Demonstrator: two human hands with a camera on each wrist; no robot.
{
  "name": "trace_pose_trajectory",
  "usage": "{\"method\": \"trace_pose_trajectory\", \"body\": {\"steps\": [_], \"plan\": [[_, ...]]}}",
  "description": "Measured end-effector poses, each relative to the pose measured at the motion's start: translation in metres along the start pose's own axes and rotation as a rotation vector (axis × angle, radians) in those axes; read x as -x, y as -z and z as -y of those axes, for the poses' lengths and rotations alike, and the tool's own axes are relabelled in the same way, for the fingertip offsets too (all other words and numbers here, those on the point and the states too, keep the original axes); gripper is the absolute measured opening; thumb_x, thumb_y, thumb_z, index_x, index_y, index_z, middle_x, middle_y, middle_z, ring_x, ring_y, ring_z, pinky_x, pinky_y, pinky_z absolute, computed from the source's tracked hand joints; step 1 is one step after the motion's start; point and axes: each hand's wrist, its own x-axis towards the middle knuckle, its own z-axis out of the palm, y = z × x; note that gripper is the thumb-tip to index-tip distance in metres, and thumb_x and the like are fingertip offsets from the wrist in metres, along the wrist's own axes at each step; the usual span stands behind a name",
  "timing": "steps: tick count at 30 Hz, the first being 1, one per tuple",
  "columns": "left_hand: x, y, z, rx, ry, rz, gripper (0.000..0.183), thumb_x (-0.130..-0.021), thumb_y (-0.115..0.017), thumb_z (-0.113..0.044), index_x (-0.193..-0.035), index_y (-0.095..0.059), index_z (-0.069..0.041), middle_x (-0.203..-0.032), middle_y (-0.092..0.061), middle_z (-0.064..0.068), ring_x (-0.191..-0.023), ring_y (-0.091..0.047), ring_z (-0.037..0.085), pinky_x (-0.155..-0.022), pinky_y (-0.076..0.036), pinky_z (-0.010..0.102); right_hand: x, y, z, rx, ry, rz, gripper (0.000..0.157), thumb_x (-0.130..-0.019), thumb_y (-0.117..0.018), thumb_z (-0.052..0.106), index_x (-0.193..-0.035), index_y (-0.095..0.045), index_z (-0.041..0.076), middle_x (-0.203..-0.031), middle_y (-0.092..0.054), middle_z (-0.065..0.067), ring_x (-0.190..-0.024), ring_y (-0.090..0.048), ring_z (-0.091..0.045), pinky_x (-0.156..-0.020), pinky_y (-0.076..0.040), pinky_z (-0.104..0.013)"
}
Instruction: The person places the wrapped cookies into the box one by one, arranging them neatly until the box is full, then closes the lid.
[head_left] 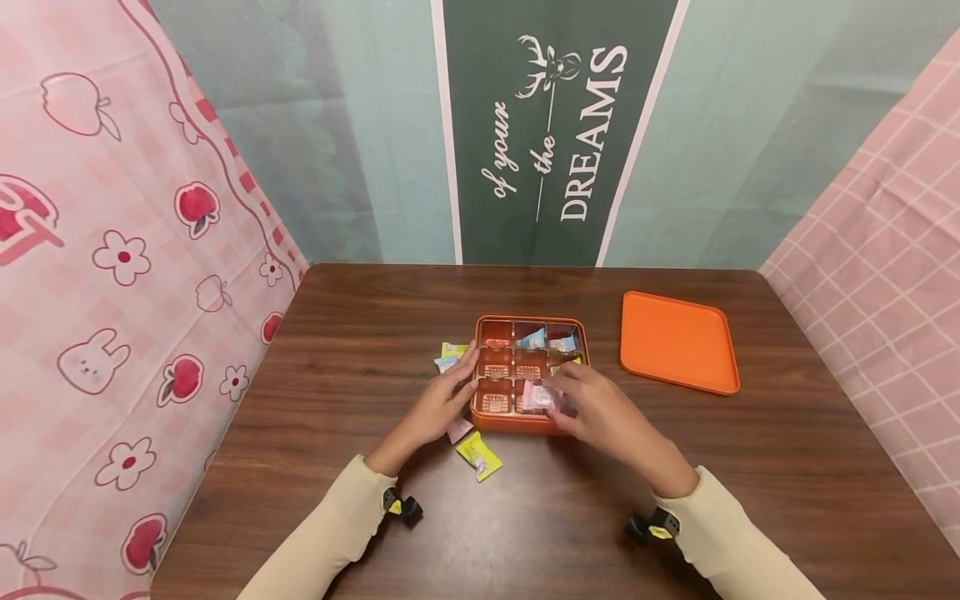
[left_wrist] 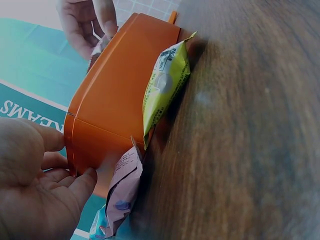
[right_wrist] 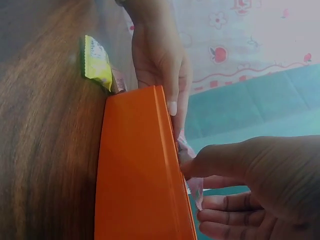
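Observation:
An orange box point(head_left: 517, 426) with a clear divided insert stands mid-table, near both hands. My left hand point(head_left: 441, 404) rests against the box's left side, its fingers touching the rim and wall. My right hand point(head_left: 600, 408) pinches a pink wrapped candy point(head_left: 538, 395) over the front row, at the middle compartment; in the right wrist view the pink wrapper point(right_wrist: 196, 192) shows between thumb and fingers. Blue wrapped candies point(head_left: 533, 339) lie in the back middle and back right compartments. A yellow one shows partly beside the right hand, in the middle row's right compartment.
A yellow wrapped candy point(head_left: 478, 456) lies in front of the box's left corner. Beside the left wall are a pink candy point(left_wrist: 125, 182) and blue and yellow ones, partly hidden by the left hand. An orange lid point(head_left: 678, 342) lies at the back right. Cloth hangs around the table.

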Motion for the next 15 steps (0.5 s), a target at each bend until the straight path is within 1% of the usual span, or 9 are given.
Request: {"method": "trace_pose_trajectory", "body": {"steps": [5, 9, 13, 15], "plan": [[0.000, 0.000, 0.001, 0.004, 0.004, 0.002, 0.053, -0.107, -0.051, -0.010, -0.155, -0.033, 0.001, -0.166, -0.021, 0.015, -0.151, -0.026, 0.027, -0.122, -0.024, 0.045, -0.003, 0.000, 0.000, 0.014, 0.004, 0.032, 0.036, -0.080, -0.086, 0.017, -0.113, -0.076, 0.005, -0.099, -0.066, -0.008, -0.078, -0.055, -0.015, -0.065, -0.056, -0.028], [0.000, 0.000, 0.002, 0.004, 0.000, 0.000, 0.053, -0.107, -0.051, -0.010, -0.155, -0.033, 0.001, -0.166, -0.021, 0.013, -0.151, -0.026, 0.027, -0.122, -0.024, 0.045, -0.007, 0.001, 0.001, 0.015, -0.007, 0.072, 0.037, -0.080, -0.087, 0.019, -0.112, -0.076, 0.006, -0.099, -0.066, -0.008, -0.078, -0.057, -0.015, -0.068, -0.059, -0.029], [0.000, 0.000, 0.002, -0.002, 0.004, 0.001, 0.053, -0.107, -0.051, -0.011, -0.155, -0.033, 0.001, -0.166, -0.021, 0.013, -0.151, -0.026, 0.025, -0.122, -0.024, 0.043, -0.011, 0.001, 0.000, 0.016, 0.007, 0.090, 0.032, -0.080, -0.087, 0.018, -0.109, -0.078, 0.006, -0.097, -0.065, -0.009, -0.077, -0.057, -0.016, -0.067, -0.058, -0.029], [0.000, 0.000, 0.002, -0.003, -0.002, 0.000, 0.053, -0.107, -0.051, -0.010, -0.155, -0.034, 0.002, -0.166, -0.022, 0.014, -0.151, -0.026, 0.026, -0.122, -0.024, 0.044, -0.012, 0.001, 0.000, 0.020, 0.016, 0.095, 0.030, -0.081, -0.087, 0.018, -0.108, -0.078, 0.007, -0.097, -0.065, -0.009, -0.076, -0.056, -0.016, -0.066, -0.057, -0.027]]}}
